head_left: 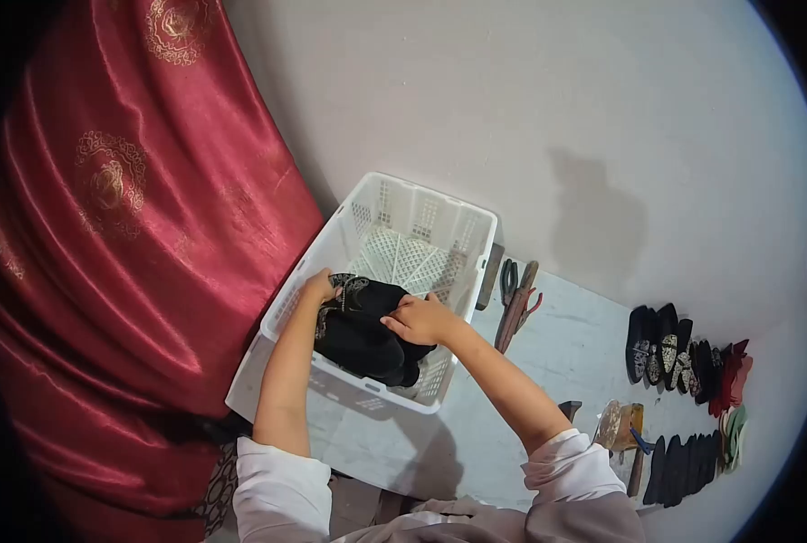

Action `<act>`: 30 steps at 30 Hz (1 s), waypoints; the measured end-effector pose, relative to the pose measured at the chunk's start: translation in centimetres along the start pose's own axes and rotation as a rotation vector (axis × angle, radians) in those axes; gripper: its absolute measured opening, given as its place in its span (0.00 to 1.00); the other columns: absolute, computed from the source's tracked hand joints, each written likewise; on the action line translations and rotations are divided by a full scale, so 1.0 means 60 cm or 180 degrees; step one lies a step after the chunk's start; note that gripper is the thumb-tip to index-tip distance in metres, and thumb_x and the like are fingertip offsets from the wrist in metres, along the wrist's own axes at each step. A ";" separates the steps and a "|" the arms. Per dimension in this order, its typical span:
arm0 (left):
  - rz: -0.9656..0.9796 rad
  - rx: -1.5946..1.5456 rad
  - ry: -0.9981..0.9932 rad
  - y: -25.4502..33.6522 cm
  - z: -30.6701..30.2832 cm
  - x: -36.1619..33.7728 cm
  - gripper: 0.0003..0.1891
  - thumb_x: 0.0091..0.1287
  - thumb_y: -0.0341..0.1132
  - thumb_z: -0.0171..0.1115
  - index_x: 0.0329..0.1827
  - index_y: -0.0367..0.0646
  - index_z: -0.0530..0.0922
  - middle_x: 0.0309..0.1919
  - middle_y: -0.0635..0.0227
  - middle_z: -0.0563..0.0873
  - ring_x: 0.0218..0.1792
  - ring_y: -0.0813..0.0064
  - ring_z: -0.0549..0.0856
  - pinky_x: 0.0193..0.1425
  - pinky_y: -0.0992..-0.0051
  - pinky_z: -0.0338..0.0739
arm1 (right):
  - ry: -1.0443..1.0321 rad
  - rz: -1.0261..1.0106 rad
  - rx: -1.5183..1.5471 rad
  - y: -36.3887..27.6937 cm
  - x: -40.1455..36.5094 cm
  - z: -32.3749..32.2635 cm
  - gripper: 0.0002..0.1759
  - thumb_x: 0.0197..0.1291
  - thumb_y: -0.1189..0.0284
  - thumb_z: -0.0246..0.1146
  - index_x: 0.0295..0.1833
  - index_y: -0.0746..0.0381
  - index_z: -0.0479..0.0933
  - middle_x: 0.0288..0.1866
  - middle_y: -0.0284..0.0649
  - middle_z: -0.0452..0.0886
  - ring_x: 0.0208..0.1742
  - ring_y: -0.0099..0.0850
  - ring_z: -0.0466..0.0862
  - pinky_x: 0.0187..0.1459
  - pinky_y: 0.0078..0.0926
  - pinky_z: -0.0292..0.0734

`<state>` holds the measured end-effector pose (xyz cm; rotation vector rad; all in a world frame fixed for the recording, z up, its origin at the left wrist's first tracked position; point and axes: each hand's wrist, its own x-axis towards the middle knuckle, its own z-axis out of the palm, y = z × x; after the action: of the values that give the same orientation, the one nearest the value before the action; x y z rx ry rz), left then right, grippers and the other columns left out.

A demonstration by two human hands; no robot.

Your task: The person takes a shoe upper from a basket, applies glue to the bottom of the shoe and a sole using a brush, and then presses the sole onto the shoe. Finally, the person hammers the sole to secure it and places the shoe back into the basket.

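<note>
A pair of black shoes (362, 330) with gold patterned decoration at the toes is held between my two hands in the near half of a white plastic basket (489, 237). My left hand (320, 287) is closed on the decorated toe end, near the basket's left wall. At the other end, my right hand (419, 319) grips the shoes with its thumb and fingers over the black uppers. More black footwear shows beneath, at the basket's near side. The far part of the latticed basket floor is visible.
The basket stands on a pale table (566, 312) against the wall. Scissors (509, 279) and red-handled pliers (532, 303) lie right of it. Farther right are rows of decorated shoes (666, 348) and black shoe pieces (679, 469). A red curtain (150, 271) hangs close on the left.
</note>
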<state>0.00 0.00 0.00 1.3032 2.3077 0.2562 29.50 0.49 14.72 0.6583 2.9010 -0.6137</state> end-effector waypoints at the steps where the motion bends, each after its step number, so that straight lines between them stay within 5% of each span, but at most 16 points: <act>1: -0.0043 0.0026 0.0086 0.015 -0.002 -0.019 0.27 0.54 0.49 0.71 0.56 0.55 0.73 0.47 0.59 0.84 0.51 0.55 0.81 0.53 0.58 0.75 | -0.0059 0.0040 -0.0104 -0.005 -0.006 -0.005 0.29 0.70 0.51 0.40 0.39 0.58 0.83 0.43 0.42 0.82 0.57 0.32 0.75 0.55 0.51 0.61; 8: -0.0434 0.0273 0.0266 0.092 -0.087 -0.116 0.23 0.58 0.46 0.68 0.57 0.58 0.74 0.48 0.61 0.84 0.53 0.57 0.81 0.54 0.59 0.75 | 0.0195 0.0150 0.0057 0.007 0.008 0.024 0.28 0.70 0.55 0.40 0.42 0.60 0.82 0.45 0.43 0.82 0.58 0.35 0.74 0.56 0.48 0.64; 14: -0.0265 0.0353 0.0212 0.072 -0.101 -0.115 0.22 0.60 0.40 0.65 0.59 0.60 0.75 0.52 0.61 0.82 0.57 0.59 0.80 0.57 0.61 0.75 | 0.0855 -0.0545 0.1768 0.009 -0.009 -0.013 0.23 0.70 0.61 0.41 0.52 0.63 0.78 0.58 0.48 0.76 0.62 0.44 0.71 0.63 0.39 0.63; 17: -0.0129 0.0282 0.0352 0.049 -0.087 -0.094 0.19 0.62 0.35 0.60 0.57 0.57 0.76 0.53 0.59 0.82 0.56 0.57 0.80 0.56 0.60 0.76 | 0.2019 -0.0816 0.1805 0.010 -0.005 -0.011 0.23 0.71 0.61 0.41 0.58 0.64 0.73 0.60 0.49 0.74 0.63 0.46 0.70 0.64 0.38 0.62; 20: -0.0219 0.0511 0.0334 0.059 -0.104 -0.108 0.17 0.62 0.30 0.54 0.55 0.51 0.77 0.51 0.56 0.82 0.53 0.54 0.81 0.55 0.59 0.76 | 0.2170 -0.0484 0.2474 0.024 -0.005 -0.017 0.25 0.72 0.59 0.40 0.61 0.65 0.69 0.60 0.51 0.73 0.65 0.43 0.69 0.66 0.34 0.60; 26: 0.0075 0.0302 0.1337 0.123 -0.156 -0.193 0.12 0.63 0.27 0.53 0.49 0.42 0.78 0.43 0.54 0.84 0.49 0.52 0.82 0.51 0.56 0.76 | 0.2239 -0.0196 0.2420 0.018 -0.053 -0.043 0.22 0.71 0.60 0.45 0.59 0.64 0.71 0.58 0.49 0.74 0.63 0.42 0.72 0.64 0.33 0.62; 30: 0.1178 -0.0284 0.2401 0.184 -0.170 -0.327 0.09 0.67 0.31 0.54 0.46 0.41 0.77 0.36 0.53 0.83 0.39 0.52 0.82 0.43 0.57 0.75 | 0.2356 -0.0139 0.2141 -0.013 -0.160 -0.069 0.17 0.67 0.66 0.53 0.56 0.63 0.72 0.54 0.47 0.76 0.59 0.40 0.74 0.61 0.32 0.66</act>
<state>11.90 -10.03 19.20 1.7998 2.5493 1.1271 37.75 -2.24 20.58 1.0810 3.3253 -1.7108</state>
